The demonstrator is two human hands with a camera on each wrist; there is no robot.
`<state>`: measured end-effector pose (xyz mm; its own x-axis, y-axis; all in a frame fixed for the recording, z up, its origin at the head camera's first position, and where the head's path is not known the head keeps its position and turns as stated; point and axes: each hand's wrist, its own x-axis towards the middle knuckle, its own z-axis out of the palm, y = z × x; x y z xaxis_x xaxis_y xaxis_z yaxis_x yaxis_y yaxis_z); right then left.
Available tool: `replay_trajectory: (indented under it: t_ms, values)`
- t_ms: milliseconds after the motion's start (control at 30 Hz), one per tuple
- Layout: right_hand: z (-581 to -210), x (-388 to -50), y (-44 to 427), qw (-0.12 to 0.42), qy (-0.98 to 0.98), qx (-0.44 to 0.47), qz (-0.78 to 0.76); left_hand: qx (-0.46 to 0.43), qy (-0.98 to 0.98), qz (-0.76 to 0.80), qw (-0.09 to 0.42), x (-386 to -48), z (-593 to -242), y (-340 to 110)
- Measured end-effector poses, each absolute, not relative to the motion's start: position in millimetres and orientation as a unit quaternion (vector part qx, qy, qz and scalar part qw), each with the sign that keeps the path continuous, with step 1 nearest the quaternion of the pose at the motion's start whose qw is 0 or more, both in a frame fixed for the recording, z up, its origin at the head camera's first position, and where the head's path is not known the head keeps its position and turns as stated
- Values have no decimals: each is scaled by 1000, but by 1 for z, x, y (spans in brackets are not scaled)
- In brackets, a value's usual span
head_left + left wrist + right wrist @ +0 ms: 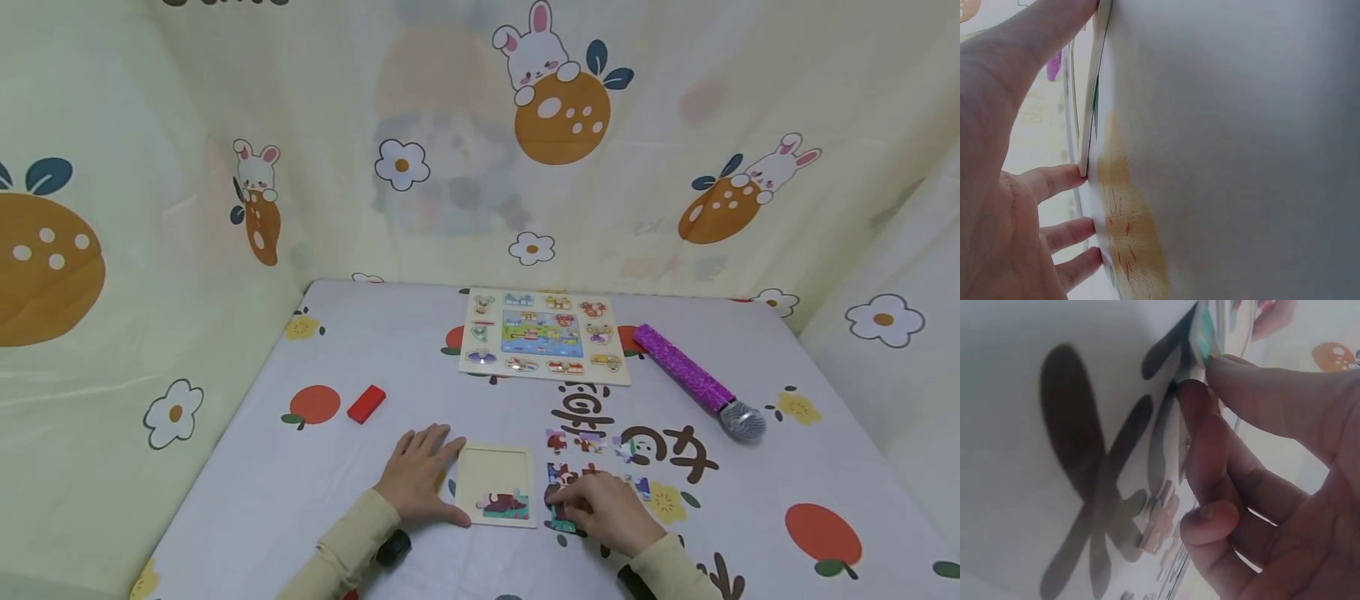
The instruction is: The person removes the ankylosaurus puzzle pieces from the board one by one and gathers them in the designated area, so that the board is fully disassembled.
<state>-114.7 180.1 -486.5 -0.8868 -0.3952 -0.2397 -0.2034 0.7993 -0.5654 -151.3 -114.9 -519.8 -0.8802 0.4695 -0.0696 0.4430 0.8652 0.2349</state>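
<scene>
A shallow square wooden puzzle tray (pixel 491 468) lies on the table with joined jigsaw pieces (pixel 505 504) in its lower right part. At its left side my left hand (pixel 416 477) is spread, the thumb by the lower corner and a finger by the upper corner. The left wrist view shows straight fingers touching the tray edge and tabletop. To the tray's right, my right hand (pixel 611 510) pinches a puzzle piece (pixel 562 526) between thumb and index finger. In the right wrist view, the teal-printed piece (pixel 1204 339) shows at the fingertips, partly hidden.
Several loose puzzle pieces (pixel 557 442) lie in rows just beyond my right hand. A wooden picture board (pixel 543 368) lies at the back, with a purple glittery microphone (pixel 690 372) to its right. A red block (pixel 367 404) lies left of centre. Patterned curtains surround the table.
</scene>
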Motion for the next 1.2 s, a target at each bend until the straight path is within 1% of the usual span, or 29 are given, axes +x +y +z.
replay_trajectory:
  t_ms: [167,433,767,833,967,1200]
  values:
    - [-488,-114,178,147,944,-166,-243,235,964,104,62,-152,-519,-114]
    - [-495,-105,172,46,970,-171,-163,232,966,97,65,-153,-524,-113]
    - [-497,-99,173,-12,976,-199,-85,229,966,95,69,-152,-520,-111]
    - [-497,-98,174,-13,976,-202,-83,229,967,94,69,-152,-520,-111]
    - [-494,-99,176,5,973,-207,-102,230,966,95,67,-152,-521,-112]
    - [-484,-108,168,21,952,-242,-186,232,966,97,62,-153,-524,-113]
